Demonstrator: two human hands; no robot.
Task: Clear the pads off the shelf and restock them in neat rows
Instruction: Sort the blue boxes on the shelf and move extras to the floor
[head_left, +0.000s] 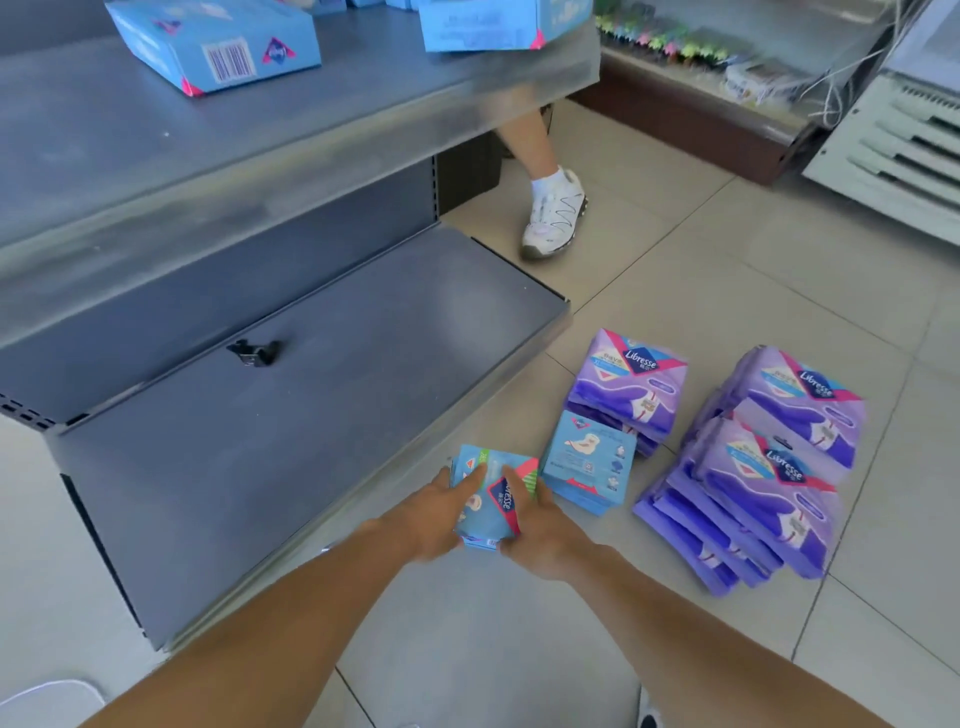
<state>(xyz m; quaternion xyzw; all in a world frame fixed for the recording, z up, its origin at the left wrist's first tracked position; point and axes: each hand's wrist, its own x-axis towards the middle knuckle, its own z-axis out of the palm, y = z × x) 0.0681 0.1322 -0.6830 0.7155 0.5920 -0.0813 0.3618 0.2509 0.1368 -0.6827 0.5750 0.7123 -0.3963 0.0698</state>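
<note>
1. Pads in a small stack of light-blue soft packs (491, 499) sit on the tiled floor, just off the front edge of the bare grey metal bottom shelf (291, 415); I take that shelf as my landmark.
2. My left hand (434, 512) grips the stack's shelf-side edge and my right hand (540, 535) grips the far edge, fingers curled round it, so I hold it between both palms.
3. The stack's long axis runs away from me, roughly along the shelf's front edge. The shelf lies to the left of my hands, with my left hand nearer it.
4. Farther from the shelf lie another light-blue pack (589, 462) and two piles of purple packs (628, 387) (758, 467).
5. I judge the next move is a lift and leftward carry onto the shelf.
</note>
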